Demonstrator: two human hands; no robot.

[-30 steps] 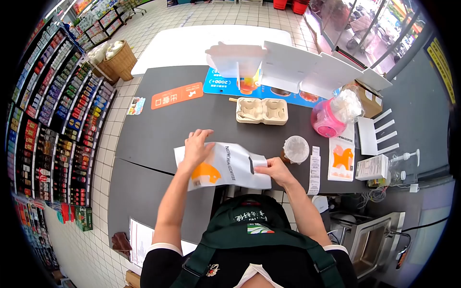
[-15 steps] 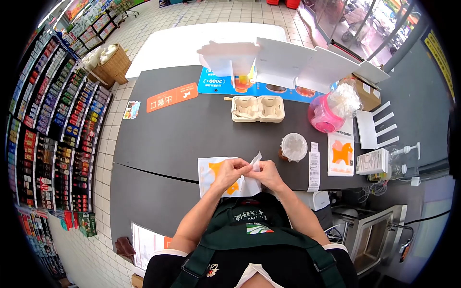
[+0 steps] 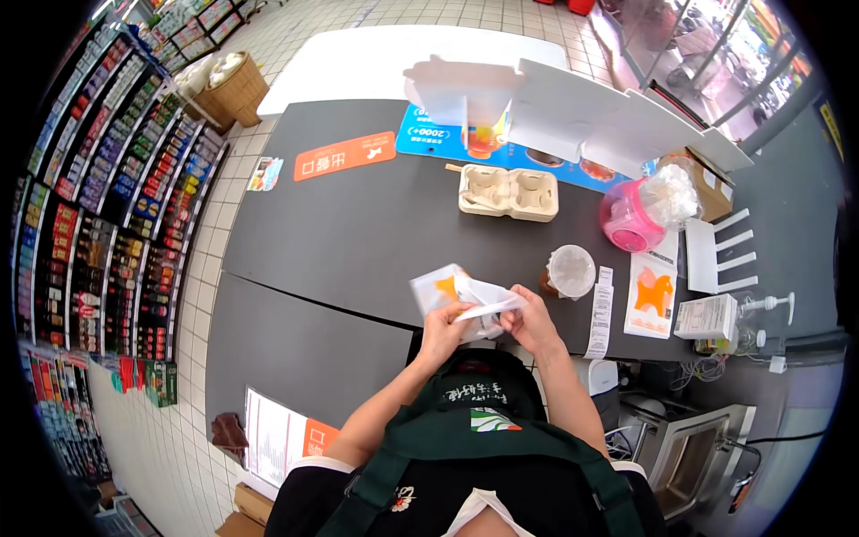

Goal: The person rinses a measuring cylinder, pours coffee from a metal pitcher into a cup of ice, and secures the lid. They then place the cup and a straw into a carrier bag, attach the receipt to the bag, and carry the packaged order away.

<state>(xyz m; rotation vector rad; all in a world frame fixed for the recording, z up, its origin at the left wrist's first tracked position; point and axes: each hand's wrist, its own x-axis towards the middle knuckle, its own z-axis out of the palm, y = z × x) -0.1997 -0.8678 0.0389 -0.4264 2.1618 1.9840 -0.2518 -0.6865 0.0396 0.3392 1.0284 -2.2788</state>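
A white bag with an orange print (image 3: 488,294) is held up off the counter's front edge, in front of my apron, and its mouth is partly spread. My left hand (image 3: 445,332) pinches its near left side. The fingers of my right hand (image 3: 533,322) are closed on its right edge. Just beyond my right hand stands a lidded cup of brown drink (image 3: 571,271). A receipt strip (image 3: 600,315) lies to the right of the cup. Farther back on the counter sits a beige two-cup carrier (image 3: 508,192).
Flat at right is another orange-printed bag (image 3: 650,297), with a pink tub (image 3: 629,219) holding white plastic behind it. A pump bottle (image 3: 768,304) and a white box (image 3: 706,317) stand at the counter's right end. White panels (image 3: 564,107) rise along the back. A sink (image 3: 693,456) is lower right.
The bag has come up from lying on the counter and its mouth has been pulled wider. My hands have moved apart. The camera view has shifted slightly.
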